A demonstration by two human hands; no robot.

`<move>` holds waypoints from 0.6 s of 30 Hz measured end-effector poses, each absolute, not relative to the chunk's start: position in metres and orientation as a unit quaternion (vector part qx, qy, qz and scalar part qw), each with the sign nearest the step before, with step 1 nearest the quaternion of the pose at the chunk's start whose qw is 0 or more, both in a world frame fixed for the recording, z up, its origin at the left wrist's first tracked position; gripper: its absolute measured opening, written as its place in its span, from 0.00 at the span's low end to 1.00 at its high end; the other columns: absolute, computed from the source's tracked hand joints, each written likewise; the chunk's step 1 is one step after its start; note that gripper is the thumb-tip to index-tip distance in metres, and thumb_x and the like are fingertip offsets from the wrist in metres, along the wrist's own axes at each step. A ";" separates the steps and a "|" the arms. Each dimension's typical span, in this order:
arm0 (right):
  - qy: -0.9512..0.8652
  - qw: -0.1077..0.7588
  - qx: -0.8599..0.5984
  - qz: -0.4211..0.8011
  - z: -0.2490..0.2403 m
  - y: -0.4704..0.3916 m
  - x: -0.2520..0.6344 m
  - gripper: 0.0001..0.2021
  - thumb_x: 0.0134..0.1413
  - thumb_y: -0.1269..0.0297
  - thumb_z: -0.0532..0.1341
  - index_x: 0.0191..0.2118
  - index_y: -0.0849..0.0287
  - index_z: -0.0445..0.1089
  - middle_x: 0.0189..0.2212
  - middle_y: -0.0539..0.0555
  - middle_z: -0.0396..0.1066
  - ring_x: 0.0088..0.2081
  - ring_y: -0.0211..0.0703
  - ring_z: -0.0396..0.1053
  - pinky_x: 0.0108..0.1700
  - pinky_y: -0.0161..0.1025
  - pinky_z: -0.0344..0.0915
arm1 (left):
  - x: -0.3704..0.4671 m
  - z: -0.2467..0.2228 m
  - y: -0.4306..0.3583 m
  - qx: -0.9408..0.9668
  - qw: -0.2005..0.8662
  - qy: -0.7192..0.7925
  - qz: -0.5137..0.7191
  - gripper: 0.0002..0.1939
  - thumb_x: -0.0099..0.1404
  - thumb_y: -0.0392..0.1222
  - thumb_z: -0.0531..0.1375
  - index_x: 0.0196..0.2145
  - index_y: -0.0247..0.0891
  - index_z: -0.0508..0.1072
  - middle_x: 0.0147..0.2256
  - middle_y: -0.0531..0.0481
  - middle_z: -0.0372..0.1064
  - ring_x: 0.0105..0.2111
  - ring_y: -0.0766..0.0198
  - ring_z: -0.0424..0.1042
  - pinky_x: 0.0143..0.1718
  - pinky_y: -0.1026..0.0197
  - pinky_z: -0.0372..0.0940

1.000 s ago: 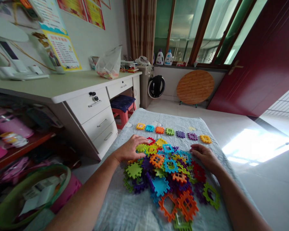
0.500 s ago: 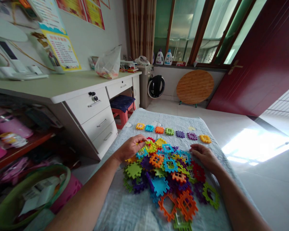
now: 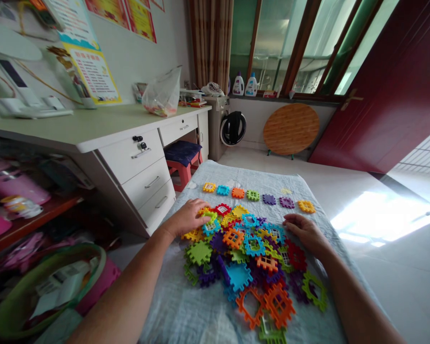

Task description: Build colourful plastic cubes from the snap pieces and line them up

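Note:
My left hand point(image 3: 188, 218) is at the far left side of a heap of plastic interlocking tiles, its thumb and fingers closed on a lime-green tile point(image 3: 210, 216). Under and beside that tile lie a blue window tile point(image 3: 211, 227) and a red tile point(image 3: 222, 209). My right hand point(image 3: 302, 231) rests at the heap's right edge, fingers loosely bent and holding nothing, near a blue tile point(image 3: 275, 232) and a dark red tile point(image 3: 295, 255). Beyond the heap, several tiles form a row, from a yellow window tile point(image 3: 209, 187) to a yellow-orange tile point(image 3: 306, 206).
A pale blue cloth point(image 3: 179, 296) covers the table. To the left stand a desk with drawers point(image 3: 143, 177) and a basket point(image 3: 100, 267). A stool point(image 3: 182, 157), a washing machine point(image 3: 217, 129) and a round wooden tabletop point(image 3: 291, 129) are farther back.
My left hand has shifted left with the lime-green tile, uncovering the red tile and a yellow one. My right hand has stayed in place.

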State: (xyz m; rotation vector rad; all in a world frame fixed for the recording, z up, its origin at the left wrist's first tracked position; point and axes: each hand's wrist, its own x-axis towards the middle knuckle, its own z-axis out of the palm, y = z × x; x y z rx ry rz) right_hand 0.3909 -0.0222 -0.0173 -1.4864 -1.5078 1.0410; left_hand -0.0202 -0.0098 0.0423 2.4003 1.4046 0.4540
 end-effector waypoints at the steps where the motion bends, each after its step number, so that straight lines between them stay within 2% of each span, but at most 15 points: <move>1: -0.591 0.381 -0.582 0.408 -0.018 -0.022 0.391 0.18 0.48 0.54 0.63 0.43 0.57 0.67 0.35 0.54 0.74 0.36 0.44 0.70 0.39 0.41 0.67 | -0.020 0.042 -0.011 0.847 0.166 0.484 0.145 0.25 0.59 0.51 0.59 0.52 0.40 0.67 0.53 0.45 0.64 0.53 0.54 0.61 0.56 0.55 0.54; 3: -0.592 0.381 -0.581 0.408 -0.018 -0.022 0.391 0.18 0.47 0.53 0.63 0.43 0.57 0.67 0.35 0.54 0.74 0.36 0.44 0.70 0.39 0.40 0.67 | -0.021 0.043 -0.012 0.856 0.182 0.470 0.117 0.31 0.55 0.53 0.63 0.55 0.42 0.64 0.55 0.47 0.62 0.56 0.53 0.57 0.58 0.55 0.51; 5: -0.593 0.380 -0.581 0.407 -0.019 -0.021 0.392 0.18 0.47 0.53 0.63 0.42 0.57 0.67 0.35 0.54 0.74 0.36 0.44 0.70 0.39 0.41 0.67 | -0.021 0.043 -0.012 0.856 0.202 0.464 0.101 0.33 0.54 0.51 0.63 0.56 0.42 0.62 0.56 0.47 0.61 0.57 0.54 0.56 0.58 0.56 0.51; 14: -0.597 0.380 -0.587 0.393 -0.019 -0.021 0.392 0.18 0.47 0.52 0.63 0.42 0.57 0.68 0.35 0.54 0.75 0.37 0.45 0.71 0.39 0.41 0.67 | -0.026 0.044 -0.009 0.849 0.248 0.456 0.099 0.30 0.57 0.48 0.61 0.56 0.42 0.63 0.57 0.47 0.60 0.58 0.55 0.56 0.59 0.55 0.50; 18: -0.591 0.387 -0.583 0.401 -0.018 -0.022 0.391 0.18 0.46 0.53 0.63 0.42 0.57 0.68 0.35 0.54 0.75 0.37 0.45 0.71 0.39 0.40 0.68 | -0.027 0.043 0.001 0.837 0.278 0.461 0.093 0.29 0.56 0.47 0.60 0.56 0.41 0.64 0.54 0.47 0.63 0.55 0.55 0.60 0.58 0.56 0.52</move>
